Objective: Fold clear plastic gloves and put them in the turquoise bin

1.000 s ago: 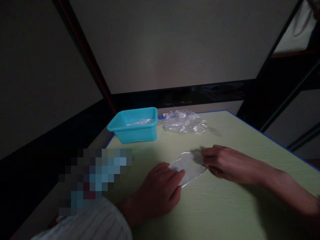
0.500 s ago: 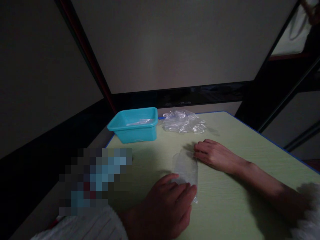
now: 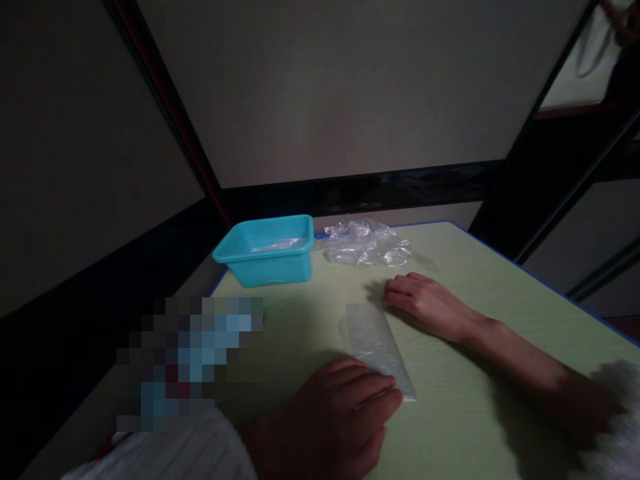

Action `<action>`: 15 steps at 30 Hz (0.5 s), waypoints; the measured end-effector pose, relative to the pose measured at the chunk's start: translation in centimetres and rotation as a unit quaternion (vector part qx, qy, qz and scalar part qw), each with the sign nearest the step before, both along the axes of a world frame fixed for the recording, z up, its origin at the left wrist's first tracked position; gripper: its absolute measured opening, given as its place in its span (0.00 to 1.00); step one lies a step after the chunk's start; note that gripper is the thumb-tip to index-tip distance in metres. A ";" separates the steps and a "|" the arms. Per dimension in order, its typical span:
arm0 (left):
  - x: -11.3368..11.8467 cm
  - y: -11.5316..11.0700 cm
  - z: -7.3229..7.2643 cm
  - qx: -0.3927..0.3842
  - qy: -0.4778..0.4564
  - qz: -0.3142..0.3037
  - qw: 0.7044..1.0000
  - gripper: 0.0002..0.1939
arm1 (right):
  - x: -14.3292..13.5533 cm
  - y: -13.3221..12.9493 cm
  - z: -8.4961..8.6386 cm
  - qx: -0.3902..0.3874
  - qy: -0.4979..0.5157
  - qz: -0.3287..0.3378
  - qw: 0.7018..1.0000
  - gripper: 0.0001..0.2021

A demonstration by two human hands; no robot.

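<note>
A clear plastic sleeve [image 3: 377, 337], folded flat into a narrow strip, lies on the pale green table. Its near end is under the fingers of my left hand [image 3: 340, 413], which are stretched out side by side and rest on it. Beside the far end of the sleeve my right hand [image 3: 420, 300] sits on the table, its fingers curled in and the fingertips hidden. I see nothing in that hand.
A turquoise plastic basket [image 3: 273, 270] with some clear plastic inside stands at the back left. Crumpled clear plastic [image 3: 365, 243] lies to its right. A blurred-out patch [image 3: 200, 360] covers the left side. Behind the table [image 3: 480, 267] rises a grey panel [image 3: 340, 100].
The sleeve has become narrower and straighter, its near end shifted right. My left fingers have slid slightly right and toward me. My right hand has moved slightly left and away.
</note>
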State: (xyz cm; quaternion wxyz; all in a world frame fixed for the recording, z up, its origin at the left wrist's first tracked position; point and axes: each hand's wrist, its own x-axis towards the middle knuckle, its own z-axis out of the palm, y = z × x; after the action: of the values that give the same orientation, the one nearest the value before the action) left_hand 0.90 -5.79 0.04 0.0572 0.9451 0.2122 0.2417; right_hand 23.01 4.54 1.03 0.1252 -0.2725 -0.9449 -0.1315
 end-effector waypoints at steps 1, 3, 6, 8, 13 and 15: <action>-0.1 0.3 -0.2 0.000 -0.011 0.012 1.000 0.14 | 0.1 -0.4 0.5 -0.039 0.008 0.010 0.999 0.13; -0.3 1.0 -0.7 -0.010 -0.038 0.039 0.998 0.12 | 0.2 -1.6 1.5 -0.139 0.029 0.044 0.989 0.12; -0.5 2.4 -1.3 -0.054 -0.097 0.062 0.992 0.10 | 0.1 -3.6 2.9 -0.296 0.042 0.086 0.951 0.09; -0.6 3.1 -1.3 -0.102 -0.119 0.068 0.985 0.10 | -0.1 -4.5 3.3 -0.353 0.026 0.090 0.931 0.06; -0.9 3.6 -0.3 -0.197 -0.103 0.042 0.974 0.09 | -0.3 -5.0 3.0 -0.383 -0.002 0.085 0.920 0.05; -1.0 3.5 0.0 -0.221 -0.085 0.018 0.971 0.09 | -0.4 -5.0 2.9 -0.385 -0.010 0.085 0.919 0.06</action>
State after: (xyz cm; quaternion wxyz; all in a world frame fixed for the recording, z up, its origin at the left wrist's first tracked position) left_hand -0.07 -2.33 0.03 0.2781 0.8810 0.2722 0.2692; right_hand 22.65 -0.43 3.94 0.0117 -0.2168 -0.9435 0.2504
